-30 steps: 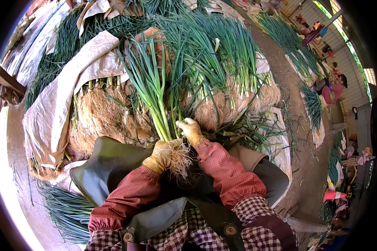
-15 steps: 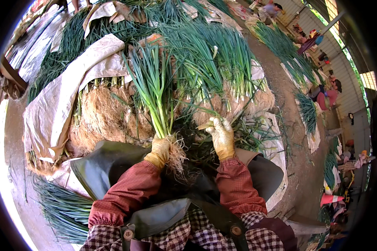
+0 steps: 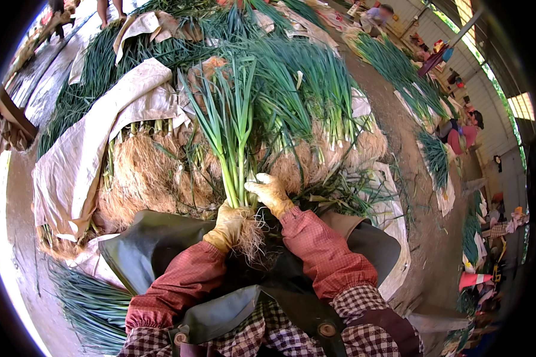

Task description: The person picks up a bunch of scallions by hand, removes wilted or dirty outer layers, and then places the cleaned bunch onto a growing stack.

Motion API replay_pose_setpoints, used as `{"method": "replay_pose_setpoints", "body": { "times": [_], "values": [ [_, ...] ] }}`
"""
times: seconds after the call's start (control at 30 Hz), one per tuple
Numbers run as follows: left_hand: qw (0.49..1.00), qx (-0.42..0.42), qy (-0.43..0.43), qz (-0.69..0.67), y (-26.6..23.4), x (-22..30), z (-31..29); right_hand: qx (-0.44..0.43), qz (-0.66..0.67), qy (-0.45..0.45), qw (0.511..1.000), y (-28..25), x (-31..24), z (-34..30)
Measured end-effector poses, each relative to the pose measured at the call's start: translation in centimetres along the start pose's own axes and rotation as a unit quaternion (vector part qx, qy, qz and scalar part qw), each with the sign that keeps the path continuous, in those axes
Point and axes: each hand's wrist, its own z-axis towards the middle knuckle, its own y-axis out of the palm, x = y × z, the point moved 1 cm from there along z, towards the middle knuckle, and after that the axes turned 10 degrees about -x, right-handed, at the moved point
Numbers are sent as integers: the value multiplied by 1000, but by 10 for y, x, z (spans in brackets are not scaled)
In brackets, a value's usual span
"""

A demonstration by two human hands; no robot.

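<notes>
My left hand (image 3: 227, 222), in a dirty yellow glove, grips a bunch of green onions (image 3: 232, 137) just above their pale tangled roots (image 3: 251, 239). The bunch stands upright, its long green leaves fanning away from me. My right hand (image 3: 270, 191), gloved the same way, rests against the right side of the stalks with the fingers wrapped on them. Both forearms wear red checked sleeves. A dark apron (image 3: 161, 244) lies across my lap under the hands.
A big heap of rooted green onions (image 3: 292, 119) fills the ground ahead, partly under a pale tarp (image 3: 101, 137). More onions (image 3: 83, 303) lie at my lower left. Other people (image 3: 461, 134) sit among onion rows on the right.
My right hand went out to the loose onions on the right half a second ago, then came back to the bunch. The left hand kept its hold and barely moved.
</notes>
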Motion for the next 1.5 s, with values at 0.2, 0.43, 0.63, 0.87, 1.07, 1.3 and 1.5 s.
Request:
{"method": "replay_pose_setpoints", "body": {
  "times": [0.2, 0.43, 0.63, 0.87, 1.07, 1.3, 1.5],
  "values": [
    [989, 81, -111, 54, 5, 12, -2, 105, 157, -326, 926, -49, -50, -38],
    [964, -80, -237, -92, 21, 14, -20, -86, 130, -167, 973, -27, 8, 17],
    [938, -199, -279, -53, 18, 2, -31, 149, 159, -162, 962, -95, -130, 111],
    [955, -116, -244, -122, 11, 6, -20, 417, 117, -388, 813, -245, -205, -4],
    [971, -90, -219, -32, 3, -11, -8, -18, -101, 22, 995, -129, -43, -60],
    [972, -62, -224, 11, 21, -5, -11, -21, -105, -29, 994, -32, 40, -32],
    [980, -67, -160, 93, 4, -6, -12, -44, -44, 91, 994, -19, 34, -49]
  ]
}}
